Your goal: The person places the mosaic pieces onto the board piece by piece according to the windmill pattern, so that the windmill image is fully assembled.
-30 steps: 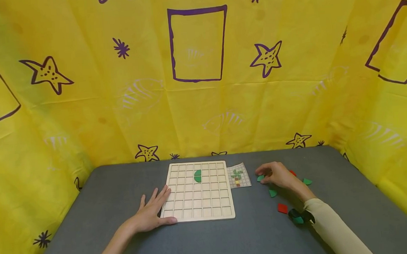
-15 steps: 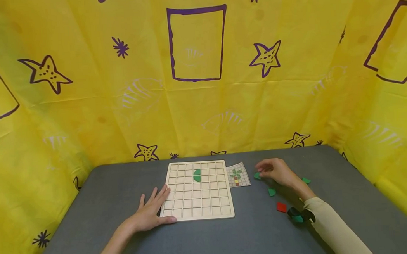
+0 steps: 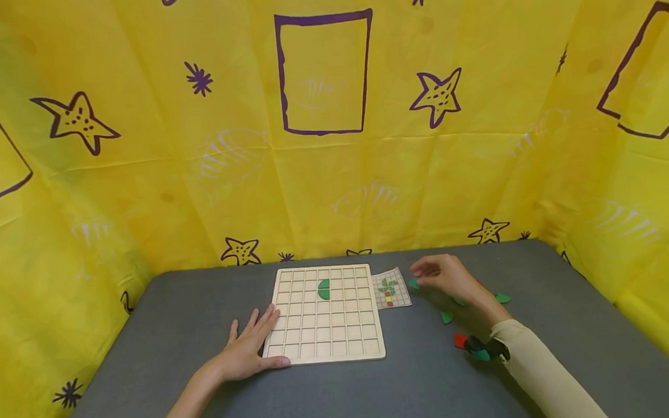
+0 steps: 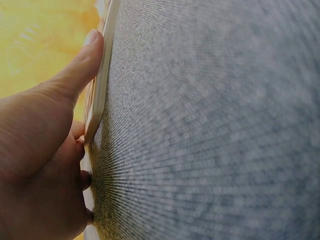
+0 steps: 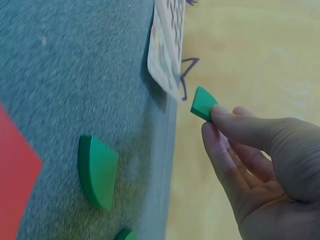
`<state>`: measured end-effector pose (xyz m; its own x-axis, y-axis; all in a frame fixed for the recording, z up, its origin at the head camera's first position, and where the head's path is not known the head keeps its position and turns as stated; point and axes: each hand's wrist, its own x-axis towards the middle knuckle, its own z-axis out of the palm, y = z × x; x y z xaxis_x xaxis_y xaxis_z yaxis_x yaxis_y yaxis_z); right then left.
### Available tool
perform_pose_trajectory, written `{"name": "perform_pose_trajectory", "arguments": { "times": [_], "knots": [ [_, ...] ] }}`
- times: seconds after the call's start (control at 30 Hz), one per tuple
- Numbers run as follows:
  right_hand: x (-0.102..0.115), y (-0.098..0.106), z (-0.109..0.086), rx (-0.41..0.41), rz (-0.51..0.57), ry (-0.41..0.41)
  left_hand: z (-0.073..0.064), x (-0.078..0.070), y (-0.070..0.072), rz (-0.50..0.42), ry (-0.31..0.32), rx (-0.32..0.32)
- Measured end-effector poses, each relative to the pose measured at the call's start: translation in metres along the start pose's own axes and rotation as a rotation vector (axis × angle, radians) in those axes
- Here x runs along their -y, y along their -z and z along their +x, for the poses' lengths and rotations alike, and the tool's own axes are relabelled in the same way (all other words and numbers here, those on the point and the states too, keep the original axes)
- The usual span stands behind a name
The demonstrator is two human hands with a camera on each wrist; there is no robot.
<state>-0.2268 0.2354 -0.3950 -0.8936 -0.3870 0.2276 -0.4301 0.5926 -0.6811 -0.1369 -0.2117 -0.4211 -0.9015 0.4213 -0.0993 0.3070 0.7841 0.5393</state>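
Right hand [image 3: 445, 277], green piece [image 5: 203, 103] pinched, nearer card [image 3: 395, 287]

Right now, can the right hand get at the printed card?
Likely yes: the right hand is just right of the printed card, nothing seen lying between, though it pinches a green piece.

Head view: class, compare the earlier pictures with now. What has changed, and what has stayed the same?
The right hand has moved left, nearer the card, carrying the green piece that it already pinched. Nothing was newly picked up or let go. The left hand stays on the edge of the board, and the two laid pieces there are unchanged.
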Motion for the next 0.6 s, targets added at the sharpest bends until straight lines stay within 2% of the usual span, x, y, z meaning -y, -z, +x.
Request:
{"name": "perform_pose_trajectory", "arguments": {
  "times": [0.6],
  "knots": [
    [0.022,-0.019,0.024,0.036,0.023,0.036,-0.001,-0.002,0.000,-0.001,0.001,-0.006]
  ]
}}
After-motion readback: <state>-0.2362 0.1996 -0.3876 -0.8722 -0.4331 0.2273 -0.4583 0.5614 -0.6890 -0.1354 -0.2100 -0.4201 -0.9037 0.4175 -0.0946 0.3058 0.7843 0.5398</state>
